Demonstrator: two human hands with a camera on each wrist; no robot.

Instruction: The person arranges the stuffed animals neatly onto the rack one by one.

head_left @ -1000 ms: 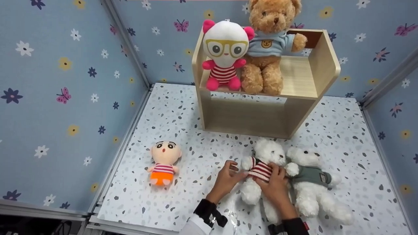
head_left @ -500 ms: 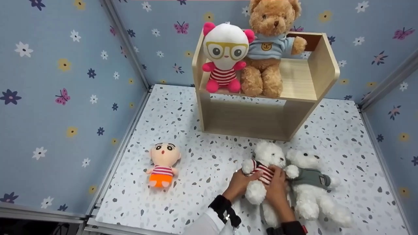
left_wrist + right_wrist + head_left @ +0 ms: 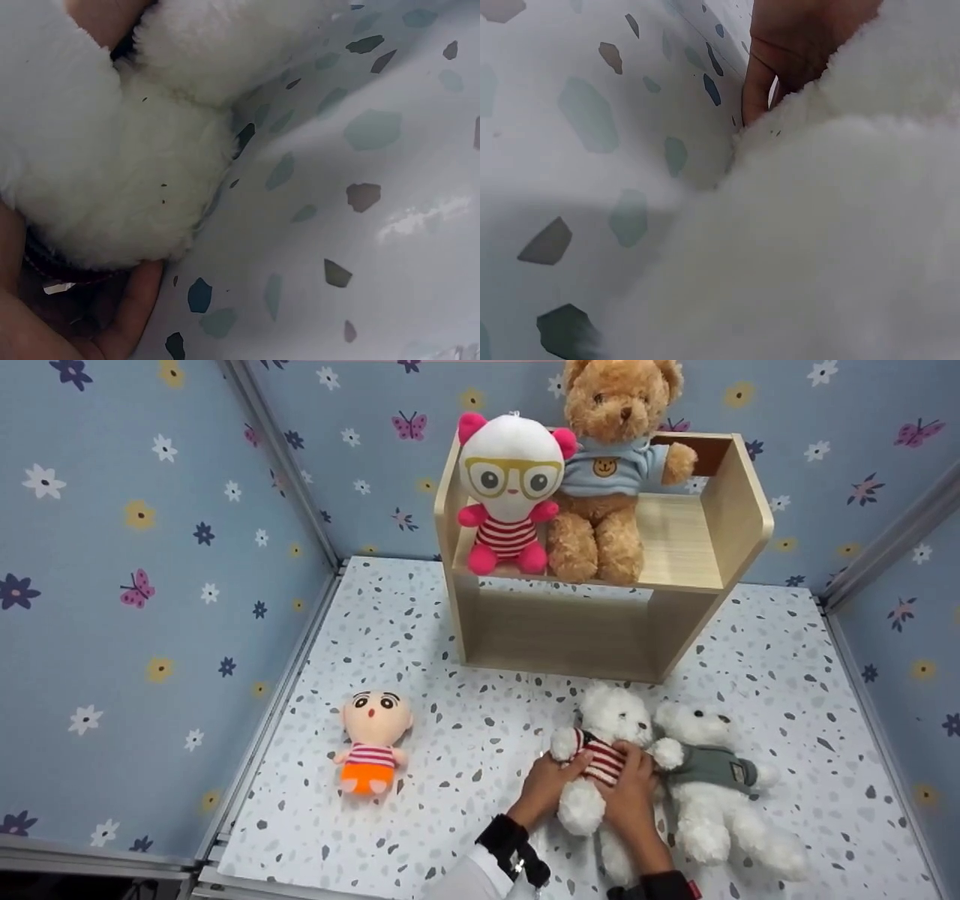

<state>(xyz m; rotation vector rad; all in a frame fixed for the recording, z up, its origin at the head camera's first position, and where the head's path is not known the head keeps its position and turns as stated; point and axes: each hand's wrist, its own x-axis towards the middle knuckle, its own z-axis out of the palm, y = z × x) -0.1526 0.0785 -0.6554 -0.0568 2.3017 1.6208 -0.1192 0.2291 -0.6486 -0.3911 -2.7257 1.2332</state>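
White plush bear in red-striped shirt [image 3: 600,750] lying on speckled counter [image 3: 450,735], left hand [image 3: 546,789] and right hand [image 3: 630,799] both gripping it; light wooden open shelf box [image 3: 720,547] holding brown teddy bear [image 3: 607,472] and pink-eared doll [image 3: 510,484].

Open floor [image 3: 480,720] left of striped bear [image 3: 600,757]; green-shirted bear [image 3: 712,780] crowds its right

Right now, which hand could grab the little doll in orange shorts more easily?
Probably the left hand. It grips the striped bear on the side facing the doll, with bare floor between. The right hand sits farther off, beside the green-shirted bear.
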